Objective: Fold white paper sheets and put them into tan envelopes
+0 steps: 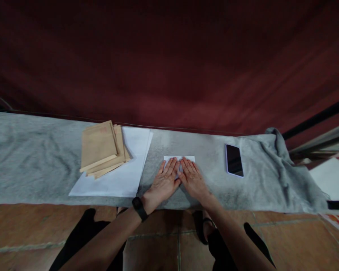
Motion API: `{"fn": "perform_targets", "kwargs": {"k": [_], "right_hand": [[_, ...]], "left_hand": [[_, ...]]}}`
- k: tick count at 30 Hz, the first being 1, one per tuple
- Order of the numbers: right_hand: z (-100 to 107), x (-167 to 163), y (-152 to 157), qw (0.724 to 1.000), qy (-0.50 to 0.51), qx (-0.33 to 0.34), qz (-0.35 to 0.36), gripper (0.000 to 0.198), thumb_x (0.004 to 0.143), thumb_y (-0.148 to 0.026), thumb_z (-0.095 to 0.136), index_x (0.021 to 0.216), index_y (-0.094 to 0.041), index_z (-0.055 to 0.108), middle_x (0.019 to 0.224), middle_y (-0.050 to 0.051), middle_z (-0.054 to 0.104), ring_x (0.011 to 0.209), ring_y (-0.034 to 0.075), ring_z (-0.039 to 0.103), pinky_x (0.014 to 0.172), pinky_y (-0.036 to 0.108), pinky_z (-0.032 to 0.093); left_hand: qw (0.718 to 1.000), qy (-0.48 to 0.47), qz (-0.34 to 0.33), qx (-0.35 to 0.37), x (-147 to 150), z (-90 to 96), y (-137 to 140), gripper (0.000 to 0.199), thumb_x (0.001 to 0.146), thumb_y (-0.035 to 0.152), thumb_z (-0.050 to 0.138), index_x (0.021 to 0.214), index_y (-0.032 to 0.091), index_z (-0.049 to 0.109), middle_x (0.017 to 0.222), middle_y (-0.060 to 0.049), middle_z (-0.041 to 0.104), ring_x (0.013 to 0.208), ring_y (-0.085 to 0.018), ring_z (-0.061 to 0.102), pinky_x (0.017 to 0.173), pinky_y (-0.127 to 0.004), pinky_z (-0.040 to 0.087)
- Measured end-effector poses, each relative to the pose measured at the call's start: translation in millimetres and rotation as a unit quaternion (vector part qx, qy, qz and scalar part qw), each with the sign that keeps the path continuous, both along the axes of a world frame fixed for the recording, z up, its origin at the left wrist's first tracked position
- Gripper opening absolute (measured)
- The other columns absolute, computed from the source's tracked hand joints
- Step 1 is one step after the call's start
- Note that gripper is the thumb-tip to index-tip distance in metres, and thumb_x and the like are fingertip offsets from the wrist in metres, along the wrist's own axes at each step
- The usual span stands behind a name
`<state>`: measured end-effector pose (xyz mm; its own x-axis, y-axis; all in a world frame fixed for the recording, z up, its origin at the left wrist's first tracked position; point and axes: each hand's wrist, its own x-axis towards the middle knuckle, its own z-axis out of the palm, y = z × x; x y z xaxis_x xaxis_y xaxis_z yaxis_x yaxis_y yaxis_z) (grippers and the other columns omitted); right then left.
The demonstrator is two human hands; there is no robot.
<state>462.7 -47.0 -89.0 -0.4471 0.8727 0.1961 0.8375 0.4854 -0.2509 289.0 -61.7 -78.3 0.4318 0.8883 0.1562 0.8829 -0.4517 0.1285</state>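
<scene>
A small white piece of paper (179, 158) lies flat on the grey cloth near the middle of the view. My left hand (165, 180) rests on its left part, palm down, fingers stretched forward. Over the right part lies my right hand (192, 180), also flat, its fingers extended beside those of the left. The two thumbs almost meet at the paper's near side. Most of the paper is hidden beneath my hands; its far edge and a strip between the fingers show. Whether it is folded I cannot tell.
To the left, several brown paper envelopes (98, 145) lie stacked on large white sheets (113, 184). A phone (234, 160) with a light purple case lies at right. Grey cloth (45, 158) covers the narrow surface, bunched at its right end. Behind hangs a dark red cloth (169, 75).
</scene>
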Motion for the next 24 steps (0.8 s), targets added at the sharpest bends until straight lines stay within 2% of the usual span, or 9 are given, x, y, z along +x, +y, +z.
{"fn": "perform_targets", "kwargs": {"k": [7, 13, 24], "right_hand": [[-2, 11, 5, 0.998, -0.028, 0.033, -0.054, 0.059, 0.108, -0.041, 0.030, 0.157, -0.008, 0.035, 0.162, 0.016, 0.037, 0.152, 0.026, 0.032, 0.124, 0.048, 0.026], [-3, 18, 7, 0.995, -0.042, 0.036, -0.080, 0.061, 0.108, -0.044, 0.026, 0.156, -0.007, 0.037, 0.163, 0.017, 0.035, 0.149, 0.029, 0.036, 0.124, 0.048, 0.025], [-9, 39, 15, 0.993, -0.051, 0.031, -0.107, 0.066, 0.108, -0.049, 0.023, 0.156, -0.006, 0.036, 0.163, 0.017, 0.035, 0.149, 0.030, 0.037, 0.123, 0.049, 0.025]], "left_hand": [[0.999, 0.024, 0.046, 0.001, -9, -0.5, 5, 0.068, 0.103, 0.050, 0.039, 0.156, 0.008, 0.034, 0.164, -0.018, 0.031, 0.155, -0.028, 0.024, 0.126, -0.049, 0.023], [0.997, 0.032, 0.071, 0.009, -18, -0.5, 8, 0.071, 0.103, 0.055, 0.034, 0.156, 0.007, 0.034, 0.163, -0.018, 0.032, 0.154, -0.028, 0.027, 0.125, -0.048, 0.024], [0.997, 0.040, 0.071, 0.001, -29, 6.2, 11, 0.070, 0.103, 0.054, 0.032, 0.154, 0.007, 0.038, 0.163, -0.017, 0.035, 0.153, -0.027, 0.030, 0.126, -0.046, 0.024]]}}
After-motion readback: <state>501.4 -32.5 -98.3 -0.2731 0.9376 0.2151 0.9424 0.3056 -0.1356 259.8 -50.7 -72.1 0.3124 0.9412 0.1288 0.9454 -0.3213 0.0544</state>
